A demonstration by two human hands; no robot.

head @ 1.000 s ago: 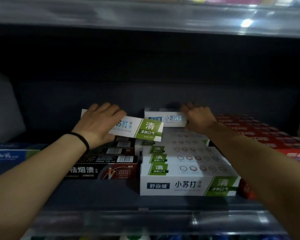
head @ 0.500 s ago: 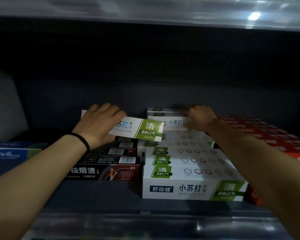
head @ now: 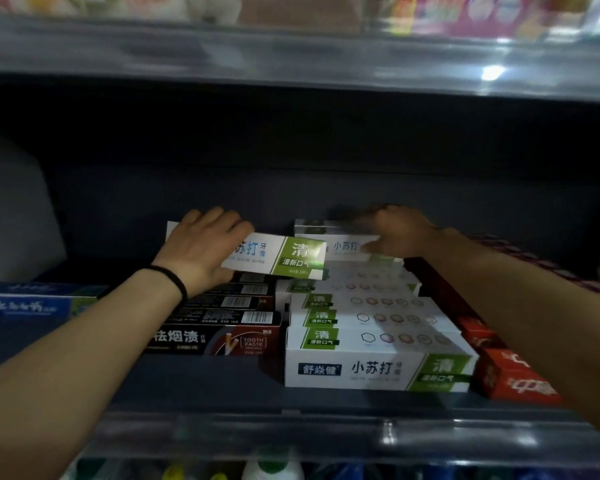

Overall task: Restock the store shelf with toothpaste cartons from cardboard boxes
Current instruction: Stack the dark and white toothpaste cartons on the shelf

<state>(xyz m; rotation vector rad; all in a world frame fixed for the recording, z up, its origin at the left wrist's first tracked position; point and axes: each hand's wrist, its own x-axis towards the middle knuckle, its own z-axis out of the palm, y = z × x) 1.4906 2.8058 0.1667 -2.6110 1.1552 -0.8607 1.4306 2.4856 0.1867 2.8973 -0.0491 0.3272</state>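
At the back of the dark store shelf [head: 205, 386], head view: two white-and-green toothpaste cartons in hand, both lying crosswise.
The left hand [head: 201, 249] has its fingers curled over the left end of a loose white-and-green carton [head: 284, 256], which rides above the black carton row [head: 222, 318], long axis left-right. The right hand [head: 400, 233], blurred, pinches the rear carton [head: 340, 244] atop the white stack [head: 378, 317]. Open shelf room lies behind and left; the red cartons [head: 506, 375] hem the right.
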